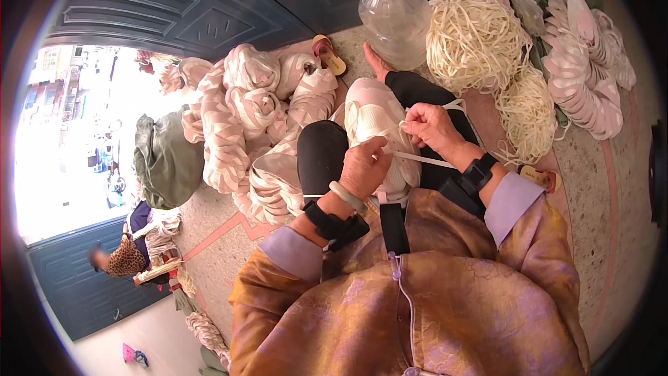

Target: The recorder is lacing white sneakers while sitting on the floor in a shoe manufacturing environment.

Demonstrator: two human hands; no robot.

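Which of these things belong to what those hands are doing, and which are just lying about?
Seem to belong:
Pale shoe upper, lying under the hands
White lace, at the left hand and right hand
Loose laces, heaped
Bundled shoe uppers

Seem just lying about:
Clear bottle with a red cap
Sandal by the bundles
Clear plastic bag

A straight white lace (426, 160) bars the gap from the left hand (365, 167) to beneath the right hand (437, 129). Piled pale shoes (224, 141) block the far left; a plastic bottle (394, 25) and lace bundle (476, 38) obstruct ahead. Bare floor (598, 188) leaves passage rightward, past a sandal (534, 175).
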